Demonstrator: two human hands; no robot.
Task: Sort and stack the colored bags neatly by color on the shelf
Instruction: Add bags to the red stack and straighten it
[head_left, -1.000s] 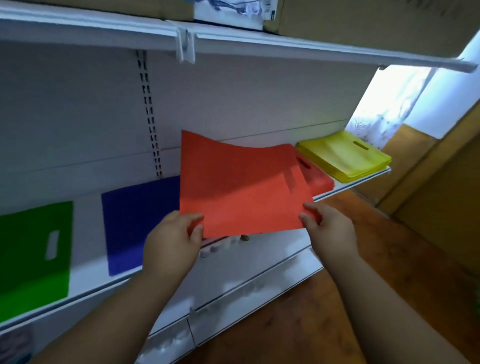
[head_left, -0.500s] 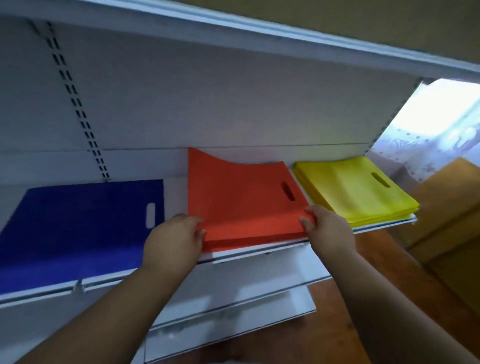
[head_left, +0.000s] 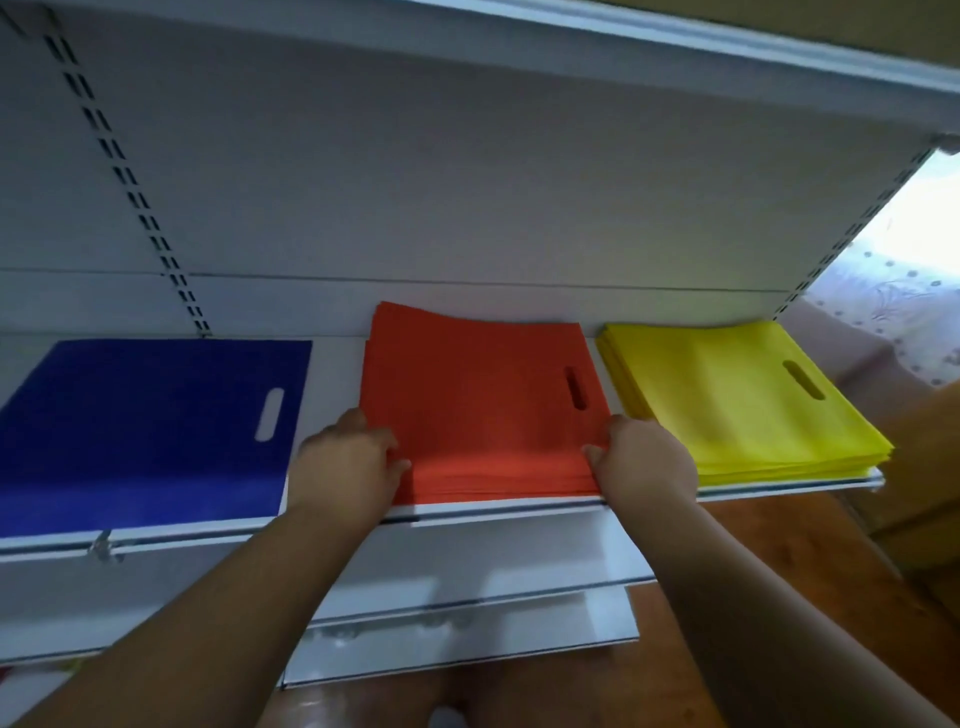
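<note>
1. Left hand (head_left: 349, 457): forearm reaching up from lower left, fingers curled, thumb forward, knuckles toward camera.
2. Right hand (head_left: 644, 457): forearm reaching up from lower right, fingers curled inward, thumb pointing left.

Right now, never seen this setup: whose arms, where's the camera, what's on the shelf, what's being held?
No machine here: these are a person's two bare arms. The single picture comes from a wide-angle camera worn on the head, looking forward and down. On the white metal shelf lie three lots of flat fabric bags with cut-out handles: a dark blue bag on the left, a stack of orange-red bags in the middle, a stack of yellow bags on the right. The left hand and right hand each have a grip on a front corner of the orange-red stack, fingers curled round its edges. The top bag's back left corner curls up slightly.
</note>
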